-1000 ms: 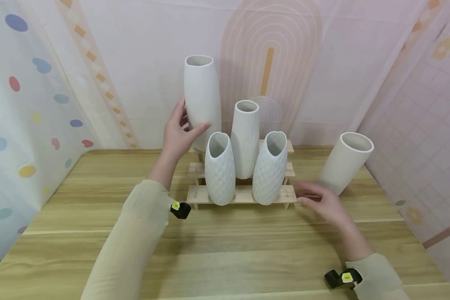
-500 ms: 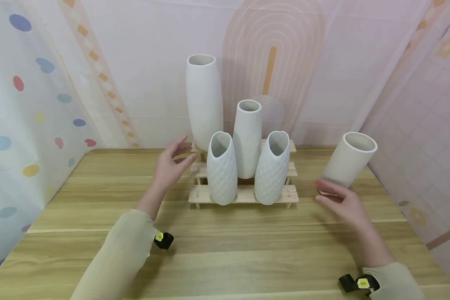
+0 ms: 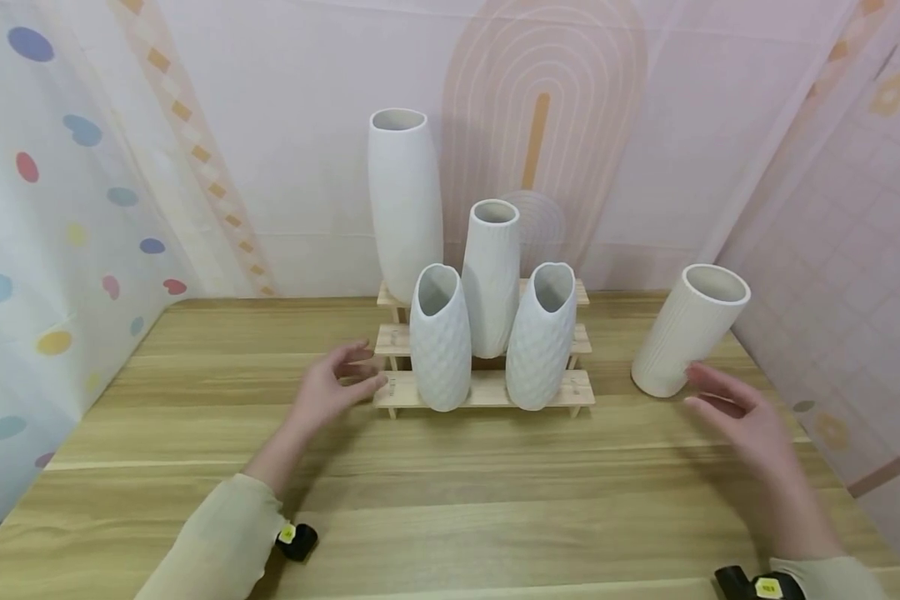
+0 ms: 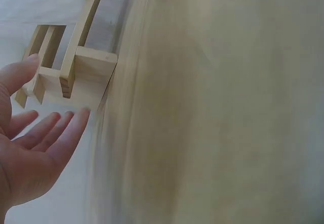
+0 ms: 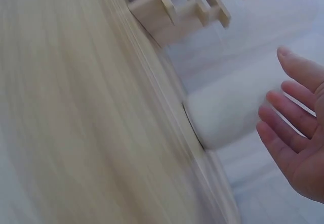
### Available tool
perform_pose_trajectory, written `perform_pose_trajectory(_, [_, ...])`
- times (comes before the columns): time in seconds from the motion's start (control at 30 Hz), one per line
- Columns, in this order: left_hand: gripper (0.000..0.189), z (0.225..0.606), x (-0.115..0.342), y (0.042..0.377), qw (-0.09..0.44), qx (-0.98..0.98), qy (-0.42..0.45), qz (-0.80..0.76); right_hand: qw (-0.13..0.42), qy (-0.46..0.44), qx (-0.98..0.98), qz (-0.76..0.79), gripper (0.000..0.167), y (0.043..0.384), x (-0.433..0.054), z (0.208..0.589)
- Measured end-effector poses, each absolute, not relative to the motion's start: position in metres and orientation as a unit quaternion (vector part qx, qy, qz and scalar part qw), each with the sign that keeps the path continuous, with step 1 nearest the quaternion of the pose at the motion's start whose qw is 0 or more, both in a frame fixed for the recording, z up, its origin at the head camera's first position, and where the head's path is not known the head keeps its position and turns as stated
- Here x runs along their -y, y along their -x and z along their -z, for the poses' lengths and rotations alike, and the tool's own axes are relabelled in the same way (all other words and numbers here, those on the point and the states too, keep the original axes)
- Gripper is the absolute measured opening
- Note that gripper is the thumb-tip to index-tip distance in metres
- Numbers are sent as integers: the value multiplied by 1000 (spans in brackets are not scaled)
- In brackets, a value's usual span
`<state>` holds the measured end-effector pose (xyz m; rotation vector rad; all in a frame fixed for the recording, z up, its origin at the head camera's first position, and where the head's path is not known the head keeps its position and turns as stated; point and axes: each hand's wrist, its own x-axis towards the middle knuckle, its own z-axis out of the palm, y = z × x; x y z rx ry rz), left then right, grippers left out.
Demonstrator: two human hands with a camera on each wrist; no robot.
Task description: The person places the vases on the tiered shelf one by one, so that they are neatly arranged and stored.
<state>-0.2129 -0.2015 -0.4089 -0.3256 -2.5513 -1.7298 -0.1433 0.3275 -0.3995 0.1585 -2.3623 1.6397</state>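
A three-step wooden stand holds several white vases. The tall smooth vase is on its top step at the left, and a slimmer ribbed vase is on the middle step. Two dimpled vases, a left one and a right one, occupy the lowest step. My left hand is beside the stand's left end, fingers loosely extended and holding nothing. On the table to the right stands a ribbed cylindrical vase. My right hand is just right of it with relaxed fingers, gripping nothing.
The wooden table runs up to a patterned curtain at the back. More curtain hangs along the left and right sides. Each wrist carries a small black camera, the left one and the right one.
My left hand has let go of the tall smooth vase and come down toward the stand's lowest step. My right hand has moved rightward, past the front of the cylindrical vase.
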Motion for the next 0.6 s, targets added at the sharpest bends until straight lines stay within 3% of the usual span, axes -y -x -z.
perform_pose_trajectory(0.23, [71, 415, 201, 208, -60, 788, 88, 607, 178, 4, 834, -522, 43, 140, -344, 391])
perform_pose_trajectory(0.6, [58, 417, 196, 210, -37, 847, 84, 524, 145, 27, 868, -474, 81, 160, -343, 383])
